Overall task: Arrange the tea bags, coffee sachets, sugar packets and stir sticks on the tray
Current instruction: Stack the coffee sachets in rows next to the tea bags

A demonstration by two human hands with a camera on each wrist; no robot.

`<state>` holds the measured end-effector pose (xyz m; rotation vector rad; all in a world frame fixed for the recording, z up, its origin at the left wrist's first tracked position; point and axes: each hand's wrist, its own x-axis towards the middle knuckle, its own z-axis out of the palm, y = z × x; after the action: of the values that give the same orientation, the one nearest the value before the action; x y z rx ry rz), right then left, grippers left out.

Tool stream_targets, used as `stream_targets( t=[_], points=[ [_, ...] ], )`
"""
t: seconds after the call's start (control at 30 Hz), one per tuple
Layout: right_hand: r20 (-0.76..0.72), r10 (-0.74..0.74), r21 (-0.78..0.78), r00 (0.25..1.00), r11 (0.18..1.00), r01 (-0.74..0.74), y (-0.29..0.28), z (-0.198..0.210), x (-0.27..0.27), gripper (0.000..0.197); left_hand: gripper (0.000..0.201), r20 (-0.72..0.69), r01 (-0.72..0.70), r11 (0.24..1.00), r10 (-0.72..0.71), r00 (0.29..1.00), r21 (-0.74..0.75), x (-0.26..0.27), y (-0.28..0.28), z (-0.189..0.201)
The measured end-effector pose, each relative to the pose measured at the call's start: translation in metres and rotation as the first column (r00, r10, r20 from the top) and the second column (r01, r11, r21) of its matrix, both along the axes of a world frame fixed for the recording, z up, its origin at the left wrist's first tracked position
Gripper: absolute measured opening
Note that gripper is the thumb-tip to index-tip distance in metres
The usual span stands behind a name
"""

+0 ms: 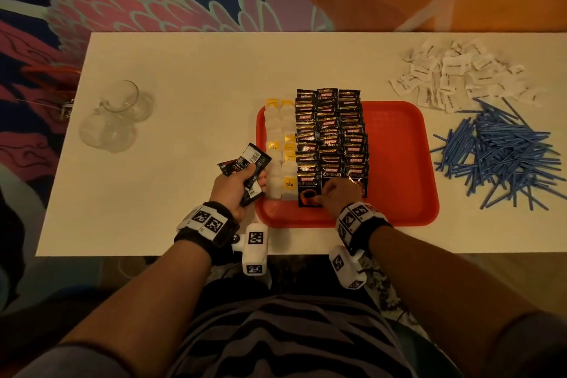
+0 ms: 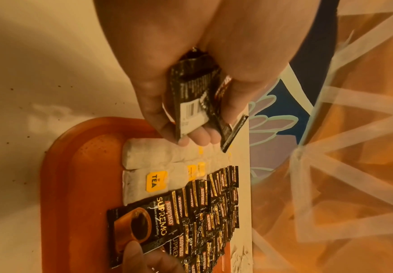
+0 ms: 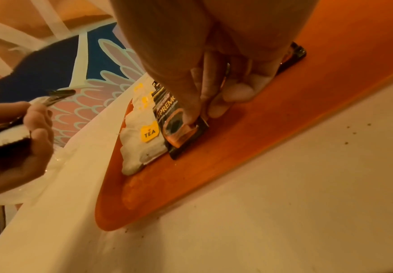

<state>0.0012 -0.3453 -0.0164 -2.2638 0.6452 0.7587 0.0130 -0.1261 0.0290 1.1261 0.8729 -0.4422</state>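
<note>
Three overlapping rows of Kopiko coffee sachets (image 1: 331, 144) lie on the red tray (image 1: 399, 163), right of the tea bags (image 1: 280, 144); right hand (image 1: 337, 193) pinches the nearest sachet (image 3: 181, 133), left hand (image 1: 233, 190) clutches spares (image 1: 248, 163); probably best seated flush, evenly overlapped.

Both forearms reach forward. The left grip (image 1: 237, 190) curls round a fan of coffee sachets (image 1: 248, 163); the right grip (image 1: 336, 193), just right of it, lies palm-down, thumb and curled fingers pinching one sachet (image 1: 310, 190).
</note>
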Motion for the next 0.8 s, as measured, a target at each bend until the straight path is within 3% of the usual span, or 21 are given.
stream_targets(
  t=[0.43,0.6,0.7,0.8],
  points=[
    [-0.016,-0.002,-0.01,1.0,1.0,0.001,-0.003,0.002,0.001,0.027,0.017,0.002,0.011,0.998,-0.011,1.0,-0.062,0.0,0.002,0.0],
    [0.047,0.036,0.0,0.998,0.999,-0.036,-0.008,0.014,0.007,0.02,0.021,0.0,0.023,0.992,-0.023,1.0,-0.123,0.002,-0.008,0.006],
    [0.122,0.055,0.158,0.991,0.985,-0.074,-0.005,0.03,0.017,0.022,0.025,0.021,0.042,0.989,-0.04,0.999,-0.141,0.005,-0.019,0.011],
    [0.133,-0.088,0.451,0.987,0.892,0.019,0.005,0.05,0.025,0.024,0.022,0.023,0.13,0.98,-0.128,0.992,-0.151,0.01,-0.032,0.018]
  ],
)
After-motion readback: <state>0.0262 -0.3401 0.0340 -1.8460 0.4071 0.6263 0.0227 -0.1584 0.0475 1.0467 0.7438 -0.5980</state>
